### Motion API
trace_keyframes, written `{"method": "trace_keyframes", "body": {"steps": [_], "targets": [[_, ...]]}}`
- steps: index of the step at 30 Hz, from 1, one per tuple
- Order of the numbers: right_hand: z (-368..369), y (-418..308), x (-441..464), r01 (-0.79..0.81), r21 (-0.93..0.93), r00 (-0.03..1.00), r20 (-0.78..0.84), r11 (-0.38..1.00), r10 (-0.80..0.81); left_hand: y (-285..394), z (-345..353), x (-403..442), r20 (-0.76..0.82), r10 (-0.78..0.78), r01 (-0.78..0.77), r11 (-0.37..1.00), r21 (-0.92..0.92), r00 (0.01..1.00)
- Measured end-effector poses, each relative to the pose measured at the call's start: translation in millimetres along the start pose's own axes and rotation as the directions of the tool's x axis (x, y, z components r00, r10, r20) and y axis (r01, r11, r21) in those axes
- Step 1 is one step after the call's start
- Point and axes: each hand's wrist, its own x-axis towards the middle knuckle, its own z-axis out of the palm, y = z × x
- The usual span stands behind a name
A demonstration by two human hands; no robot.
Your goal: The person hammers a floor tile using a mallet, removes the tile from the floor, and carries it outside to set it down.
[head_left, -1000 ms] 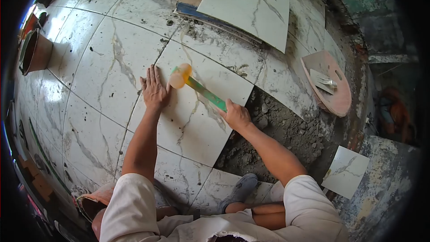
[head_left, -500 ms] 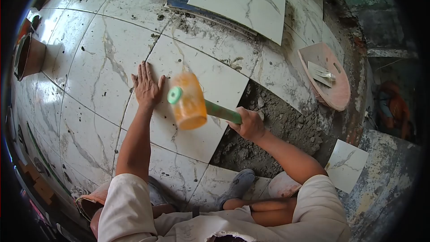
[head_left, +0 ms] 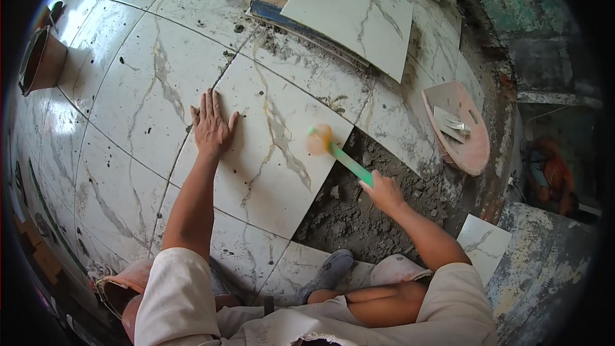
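My left hand point(head_left: 213, 127) lies flat with its fingers spread, across the joint at the left edge of a white marbled tile point(head_left: 256, 173). Wrapped round the green handle of a mallet point(head_left: 349, 165) is my right hand point(head_left: 385, 193), above the exposed mortar. The mallet's orange head is blurred and is over the tile's right part, near its edge; whether it touches the tile I cannot tell. Grey, crumbly mortar point(head_left: 359, 218) fills the gap to the right of this tile.
A loose tile point(head_left: 349, 9) lies on boxes at the top. The pink trowel-like board point(head_left: 471, 147) at right holds small flat pieces. Buckets stand at far left point(head_left: 46, 61) and lower left point(head_left: 131, 282). A small tile point(head_left: 485, 243) lies lower right. Another person point(head_left: 552, 176) is at far right.
The mallet and my right hand have moved right, and the mallet head is now near the tile's right edge, farther from the camera. My left hand stays flat on the tile joint.
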Motion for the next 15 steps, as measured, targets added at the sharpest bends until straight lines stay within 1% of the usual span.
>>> {"method": "trace_keyframes", "body": {"steps": [1,2,3,4,5,6,8,9,10,12,13,14,15], "targets": [[1,2,-9,-0.004,0.012,0.999,-0.046,1.000,0.005,1,1,0,0.018,0.002,-0.002,1.000,-0.003,1.000],[-13,-7,-6,-0.007,0.010,0.999,-0.047,1.000,0.008,3,-1,5,0.018,0.003,-0.003,1.000,-0.007,1.000],[-31,-28,-7,0.125,0.106,0.979,-0.173,0.986,-0.106,4,-3,5,0.002,-0.006,0.006,1.000,0.000,1.000],[-38,-47,-20,0.248,0.196,0.935,-0.305,0.949,-0.181,4,-2,-2,-0.005,0.002,-0.002,1.000,0.011,1.000],[-42,-57,-20,0.339,0.147,0.886,-0.382,0.929,-0.263,3,1,-1,-0.010,0.006,-0.006,1.000,0.022,1.000],[-36,-55,-21,0.337,0.152,0.886,-0.384,0.929,-0.259,2,4,-2,-0.009,0.010,-0.010,1.000,0.026,1.000],[-10,-44,-15,0.575,0.169,0.730,-0.547,0.800,-0.409,-1,8,1,-0.013,0.012,-0.012,0.999,0.047,1.000],[12,-24,-16,0.491,0.150,0.797,-0.477,0.858,-0.372,-1,8,-1,-0.014,0.016,-0.015,0.999,0.044,1.000],[28,-7,-18,0.209,0.161,0.961,-0.216,0.964,-0.173,-1,8,-2,-0.014,0.015,-0.014,0.999,0.045,1.000],[25,-5,-20,0.060,0.110,0.992,-0.119,0.992,-0.047,1,4,4,-0.023,0.009,-0.008,0.999,0.044,1.000],[10,-17,-16,0.061,0.110,0.992,-0.115,0.992,-0.048,2,-1,5,-0.006,-0.006,0.007,0.998,0.056,1.000],[-11,-40,-18,0.182,0.169,0.958,-0.252,0.969,-0.136,4,-1,0,0.030,-0.006,0.004,0.997,0.073,1.000],[-18,-52,-25,0.297,0.216,0.898,-0.394,0.930,-0.195,3,3,-1,-0.012,0.006,-0.005,0.998,0.063,1.000]]}}
